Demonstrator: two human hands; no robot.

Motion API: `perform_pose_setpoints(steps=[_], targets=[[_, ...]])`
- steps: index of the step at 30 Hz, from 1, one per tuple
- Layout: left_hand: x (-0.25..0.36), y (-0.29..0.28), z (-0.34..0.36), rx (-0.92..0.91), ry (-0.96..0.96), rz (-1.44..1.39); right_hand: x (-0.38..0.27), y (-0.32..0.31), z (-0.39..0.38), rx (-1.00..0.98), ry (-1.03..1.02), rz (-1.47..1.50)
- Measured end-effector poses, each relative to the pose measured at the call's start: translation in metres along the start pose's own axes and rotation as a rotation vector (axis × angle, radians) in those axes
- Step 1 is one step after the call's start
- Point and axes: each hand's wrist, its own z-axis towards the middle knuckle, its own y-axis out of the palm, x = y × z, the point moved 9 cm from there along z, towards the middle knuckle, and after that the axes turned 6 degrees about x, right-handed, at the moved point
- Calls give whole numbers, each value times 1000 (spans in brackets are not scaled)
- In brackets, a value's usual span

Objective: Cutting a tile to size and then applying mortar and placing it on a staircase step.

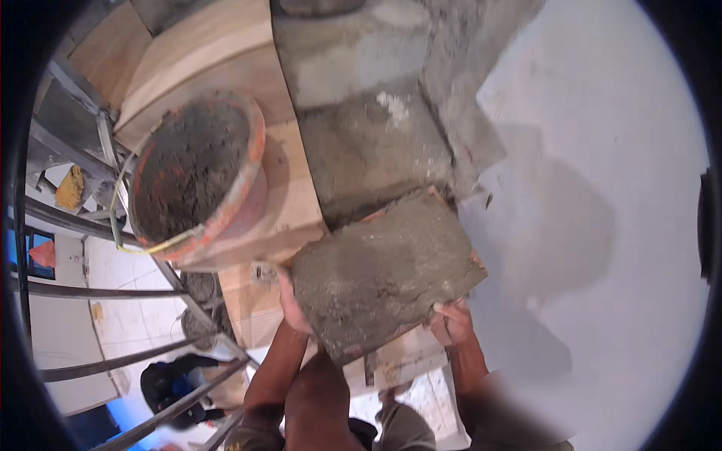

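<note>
A rectangular tile [387,267] spread with wet grey mortar is held in front of me, tilted, its coated face toward me. My left hand [294,303] grips its left edge, with most of the fingers hidden behind it. At the lower right edge my right hand [453,322] is closed on the same tile, the thumb and fingertips showing at the mortar. Beyond the tile lies a stair step with a grey, damp-looking surface [368,154]. An orange bucket [256,161] of grey mortar stands to the left on a wooden-looking step.
Dark metal railing bars [113,293] run along the left side. A white wall [602,225] fills the right, with a rough cement strip [470,98] beside the steps. Below, past the railing, a person in dark clothes [177,387] is on a lower level with a white tiled floor [139,293].
</note>
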Motion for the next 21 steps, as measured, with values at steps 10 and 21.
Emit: perform_pose_setpoints(steps=[10,21], targets=[[41,25,16,-82,203,82,-9,41,117,-166,146,84],[15,46,43,-279,18,60,-23,42,212,-85,96,-44]])
